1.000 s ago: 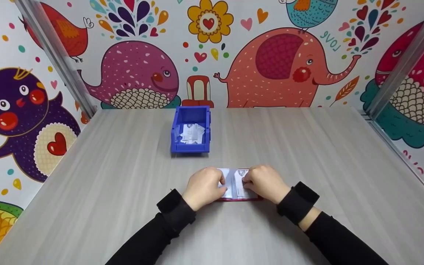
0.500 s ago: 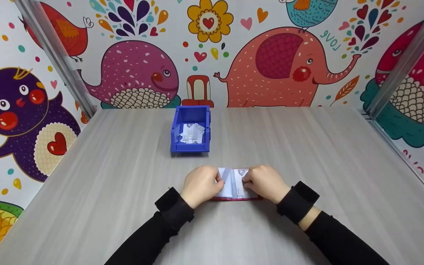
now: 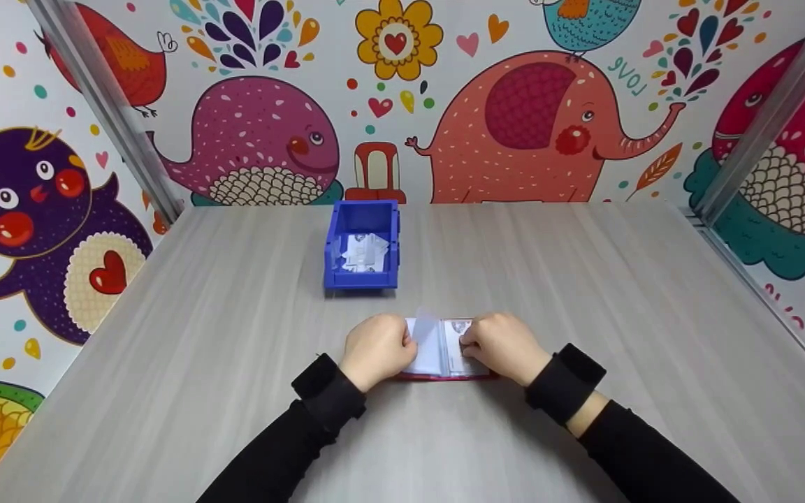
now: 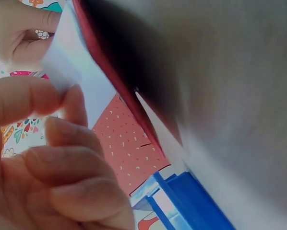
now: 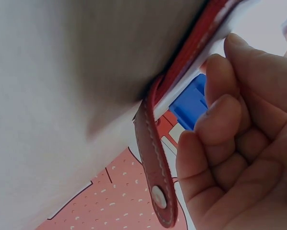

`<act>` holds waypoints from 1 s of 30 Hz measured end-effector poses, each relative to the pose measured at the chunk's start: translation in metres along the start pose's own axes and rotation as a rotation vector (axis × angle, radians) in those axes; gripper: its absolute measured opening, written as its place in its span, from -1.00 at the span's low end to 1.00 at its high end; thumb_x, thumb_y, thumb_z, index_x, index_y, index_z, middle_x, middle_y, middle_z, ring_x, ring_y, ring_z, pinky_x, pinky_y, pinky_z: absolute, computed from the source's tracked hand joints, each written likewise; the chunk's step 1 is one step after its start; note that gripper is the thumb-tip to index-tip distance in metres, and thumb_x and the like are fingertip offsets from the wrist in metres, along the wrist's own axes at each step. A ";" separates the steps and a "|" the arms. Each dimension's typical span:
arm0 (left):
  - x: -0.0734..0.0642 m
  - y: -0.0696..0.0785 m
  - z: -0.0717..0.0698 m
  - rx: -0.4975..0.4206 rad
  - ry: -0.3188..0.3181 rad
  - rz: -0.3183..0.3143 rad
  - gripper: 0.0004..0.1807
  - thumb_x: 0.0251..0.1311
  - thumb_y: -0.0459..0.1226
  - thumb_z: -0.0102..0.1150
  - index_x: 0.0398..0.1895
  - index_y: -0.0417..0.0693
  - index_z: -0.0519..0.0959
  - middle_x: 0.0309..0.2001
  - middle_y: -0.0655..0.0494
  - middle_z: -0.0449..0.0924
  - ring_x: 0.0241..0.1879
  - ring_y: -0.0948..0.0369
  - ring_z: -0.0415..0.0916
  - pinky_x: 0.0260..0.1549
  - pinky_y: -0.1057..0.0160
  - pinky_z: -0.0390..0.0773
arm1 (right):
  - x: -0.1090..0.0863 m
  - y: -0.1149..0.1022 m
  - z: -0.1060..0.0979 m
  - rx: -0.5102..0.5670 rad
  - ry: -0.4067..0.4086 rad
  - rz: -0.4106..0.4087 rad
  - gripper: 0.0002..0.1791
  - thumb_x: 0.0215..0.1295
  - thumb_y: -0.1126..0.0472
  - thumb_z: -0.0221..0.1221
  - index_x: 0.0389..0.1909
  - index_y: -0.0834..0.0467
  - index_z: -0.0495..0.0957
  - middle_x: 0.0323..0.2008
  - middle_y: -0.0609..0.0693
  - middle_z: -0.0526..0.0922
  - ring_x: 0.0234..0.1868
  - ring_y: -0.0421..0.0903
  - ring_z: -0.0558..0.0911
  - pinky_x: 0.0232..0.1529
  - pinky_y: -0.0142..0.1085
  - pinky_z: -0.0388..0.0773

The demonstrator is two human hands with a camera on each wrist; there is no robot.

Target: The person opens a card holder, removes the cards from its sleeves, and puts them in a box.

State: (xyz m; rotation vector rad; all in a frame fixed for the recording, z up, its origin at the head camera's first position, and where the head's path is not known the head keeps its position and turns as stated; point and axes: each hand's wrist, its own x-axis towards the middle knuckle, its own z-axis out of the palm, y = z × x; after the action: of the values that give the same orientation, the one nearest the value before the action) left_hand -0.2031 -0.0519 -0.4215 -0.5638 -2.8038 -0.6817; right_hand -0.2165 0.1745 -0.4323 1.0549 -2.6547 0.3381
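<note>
A red card holder (image 3: pixel 444 378) lies spread on the table between the two hands, with clear plastic sleeves inside. On its right side, a white printed card (image 3: pixel 455 355) shows in a sleeve. My left hand (image 3: pixel 378 351) pinches the edge of a translucent sleeve page (image 4: pixel 88 72) between thumb and index finger, and the page is lifted at its top. My right hand (image 3: pixel 507 347), fingers curled, holds the right side of the holder with thumb and forefinger at the page. The holder's strap (image 5: pixel 150 158), with a metal snap, hangs out in the right wrist view.
A blue bin (image 3: pixel 360 281) stands beyond the hands, slightly left, with several white cards (image 3: pixel 366 251) inside. Printed panels with cartoon animals enclose the table (image 3: pixel 584 279) at the back and both sides. Metal posts (image 3: pixel 105 105) mark the corners.
My left hand has shifted a little to the left, drawing the sleeve page with it, so more of the left page shows and its top corner rises. My right hand stays in place.
</note>
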 end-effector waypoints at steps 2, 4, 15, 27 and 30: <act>0.000 -0.001 0.000 0.001 -0.013 -0.015 -0.66 -0.08 -0.32 0.17 -0.84 0.07 0.28 -0.75 0.28 0.19 -0.70 0.24 0.19 -0.72 0.23 0.15 | 0.000 0.000 0.000 0.002 0.000 0.001 -0.71 -0.09 0.36 0.44 -0.70 0.04 0.51 -0.66 -0.14 0.46 -0.60 -0.18 0.42 -0.55 -0.20 0.41; 0.000 -0.001 0.000 0.003 -0.021 -0.024 -0.65 -0.09 -0.33 0.16 -0.84 0.07 0.24 -0.75 0.28 0.15 -0.70 0.24 0.16 -0.72 0.24 0.12 | 0.000 0.000 0.000 0.005 -0.003 0.003 -0.71 -0.08 0.36 0.44 -0.70 0.04 0.51 -0.66 -0.14 0.46 -0.60 -0.18 0.42 -0.55 -0.20 0.41; 0.000 -0.002 0.001 0.032 -0.051 -0.043 -0.62 -0.10 -0.33 0.10 -0.83 0.08 0.14 -0.74 0.25 0.09 -0.70 0.21 0.13 -0.76 0.20 0.12 | -0.002 0.001 0.001 -0.001 0.019 -0.017 -0.79 -0.10 0.37 0.46 -0.63 0.08 0.60 -0.62 -0.10 0.55 -0.56 -0.14 0.52 -0.50 -0.17 0.45; 0.002 -0.003 0.002 0.062 -0.111 -0.059 -0.62 -0.10 -0.35 0.09 -0.85 0.08 0.15 -0.74 0.24 0.09 -0.68 0.19 0.15 -0.74 0.17 0.15 | -0.002 0.001 0.001 0.001 0.022 -0.021 -0.82 -0.10 0.37 0.47 -0.60 0.09 0.64 -0.59 -0.09 0.60 -0.53 -0.13 0.55 -0.48 -0.17 0.47; 0.002 -0.003 0.002 0.068 -0.128 -0.060 -0.61 -0.09 -0.35 0.09 -0.86 0.07 0.14 -0.74 0.24 0.06 -0.68 0.20 0.13 -0.74 0.18 0.13 | -0.002 0.000 0.001 0.006 0.018 -0.012 -0.81 -0.10 0.36 0.47 -0.61 0.09 0.64 -0.60 -0.09 0.59 -0.54 -0.14 0.54 -0.48 -0.18 0.47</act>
State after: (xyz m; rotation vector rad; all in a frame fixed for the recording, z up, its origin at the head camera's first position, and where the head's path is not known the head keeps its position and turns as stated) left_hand -0.2069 -0.0528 -0.4238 -0.5310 -2.9608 -0.5782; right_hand -0.2157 0.1756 -0.4337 1.0640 -2.6324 0.3509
